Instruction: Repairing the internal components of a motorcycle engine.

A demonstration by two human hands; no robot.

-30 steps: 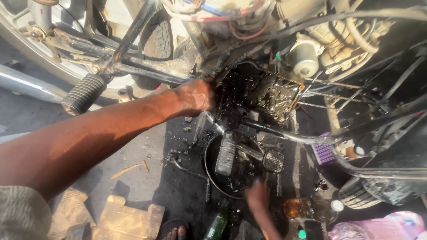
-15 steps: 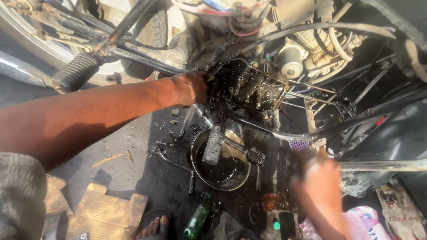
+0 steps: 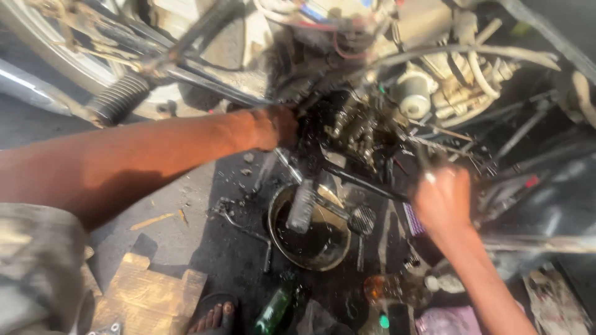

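1. The left hand (image 3: 273,127) reaches far into the oily engine block (image 3: 357,127) of a motorcycle; its fingers press against the dark metal at the block's left edge, and I cannot tell whether they close on anything.
2. The right hand (image 3: 442,200) is raised at the right of the engine, curled into a loose fist; the blur hides whether it holds a tool, so its grip cannot be told.
3. The engine block sits in the far middle of the scene, between the two hands, with pale hoses and a white round part (image 3: 413,99) just to its right.
4. On the ground near the engine stands a round metal pan (image 3: 310,228) of dark oil, with a ribbed footpeg (image 3: 302,205) hanging over it.
5. A green bottle (image 3: 273,310) lies near the pan, beside a sandalled foot (image 3: 214,316).
6. A piece of cardboard (image 3: 149,298) lies at the near left.
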